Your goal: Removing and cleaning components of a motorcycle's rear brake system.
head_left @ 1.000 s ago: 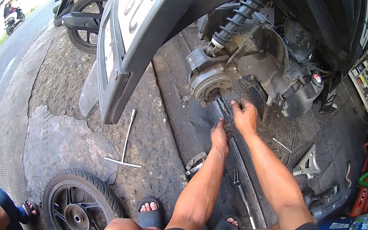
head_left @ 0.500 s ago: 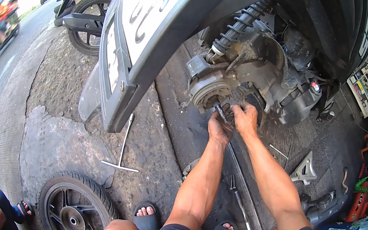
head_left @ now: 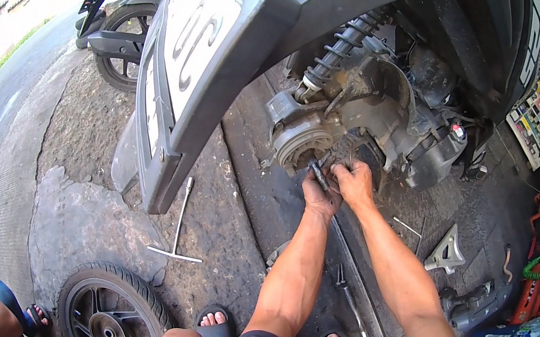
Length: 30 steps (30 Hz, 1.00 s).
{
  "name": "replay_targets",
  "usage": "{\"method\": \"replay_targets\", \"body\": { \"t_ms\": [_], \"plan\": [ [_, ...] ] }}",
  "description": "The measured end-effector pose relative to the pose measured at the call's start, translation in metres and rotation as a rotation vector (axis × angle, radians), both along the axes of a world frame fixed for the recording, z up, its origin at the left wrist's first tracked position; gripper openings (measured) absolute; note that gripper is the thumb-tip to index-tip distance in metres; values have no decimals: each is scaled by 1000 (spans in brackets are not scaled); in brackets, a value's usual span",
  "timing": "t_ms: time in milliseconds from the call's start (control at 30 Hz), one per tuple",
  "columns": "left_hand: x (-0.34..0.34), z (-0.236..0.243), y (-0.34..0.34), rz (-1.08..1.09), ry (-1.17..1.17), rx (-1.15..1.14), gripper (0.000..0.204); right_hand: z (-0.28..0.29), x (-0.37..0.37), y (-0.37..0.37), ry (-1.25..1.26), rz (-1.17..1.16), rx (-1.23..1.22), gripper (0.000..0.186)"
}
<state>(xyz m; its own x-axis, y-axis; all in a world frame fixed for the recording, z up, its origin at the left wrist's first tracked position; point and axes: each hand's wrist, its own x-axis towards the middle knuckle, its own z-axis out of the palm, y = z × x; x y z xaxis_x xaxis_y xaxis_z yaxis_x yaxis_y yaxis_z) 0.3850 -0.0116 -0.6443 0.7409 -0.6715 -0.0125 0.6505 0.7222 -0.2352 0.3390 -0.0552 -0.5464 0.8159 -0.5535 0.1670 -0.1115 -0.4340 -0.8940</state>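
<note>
The scooter's rear hub (head_left: 303, 142) is bare of its wheel, and a dark axle shaft (head_left: 318, 173) sticks out toward me. My left hand (head_left: 319, 199), its fingers dark with grease, is curled up under and beside the end of the shaft. Close against it, my right hand (head_left: 355, 184) has thumb and fingers pinched together. A thin, wire-like piece shows at its fingertips, too small to name. Where the two hands meet, fingers hide what lies between them. The coil-spring shock absorber (head_left: 343, 49) rises above the hub.
A removed wheel (head_left: 109, 330) lies at the left, near another person's legs (head_left: 5, 323). A T-handle wrench (head_left: 179, 226) and a long socket tool (head_left: 351, 302) lie on the ground. A metal bracket (head_left: 445, 249) rests at right, near a red toolbox (head_left: 533, 288). The rear fender (head_left: 227, 89) overhangs the area.
The view has shifted slightly. My right hand has moved in closer to my left, beside the shaft. A passing motorbike on the road has left the picture.
</note>
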Motion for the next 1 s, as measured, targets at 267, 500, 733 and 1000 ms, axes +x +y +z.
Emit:
{"method": "replay_targets", "body": {
  "t_ms": [267, 500, 733, 1000],
  "plan": [
    [-3, 7, 4, 61, 79, 124, 54, -1, 2, 0, 46, -7, -226, 21],
    [-9, 21, 9, 40, 9, 12, 62, 11, 10, -11, -68, 4, 266, 19],
    [-7, 18, 9, -1, -30, 140, 44, 11, 23, -13, -68, 54, 207, 17],
    [-2, 15, -12, -17, -251, -53, 29, 19, 18, -22, -49, -29, 503, 18]
  ]
}}
